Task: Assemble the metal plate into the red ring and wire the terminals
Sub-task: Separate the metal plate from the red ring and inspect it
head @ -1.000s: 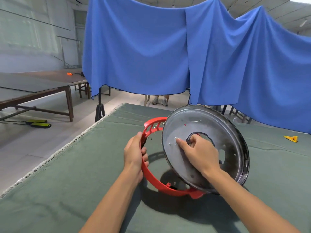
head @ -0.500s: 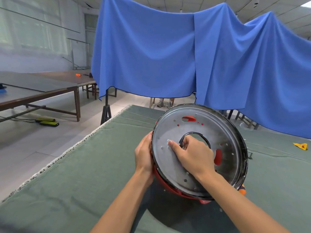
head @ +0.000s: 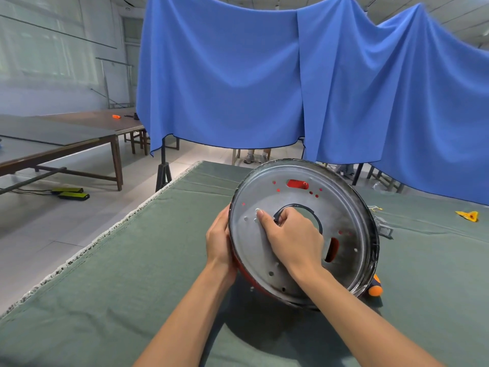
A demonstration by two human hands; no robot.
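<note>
metal plate [head: 304, 197] over red ring [head: 239, 268] (both hands gripping)

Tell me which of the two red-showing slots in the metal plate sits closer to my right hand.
The lower-right slot, beside the right hand; the other slot sits near the metal plate's top rim.

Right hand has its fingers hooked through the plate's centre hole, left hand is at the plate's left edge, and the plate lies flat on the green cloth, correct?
Not flat. The head view shows the metal plate tilted up on edge over the red ring. The right hand and left hand are as you say.
</note>
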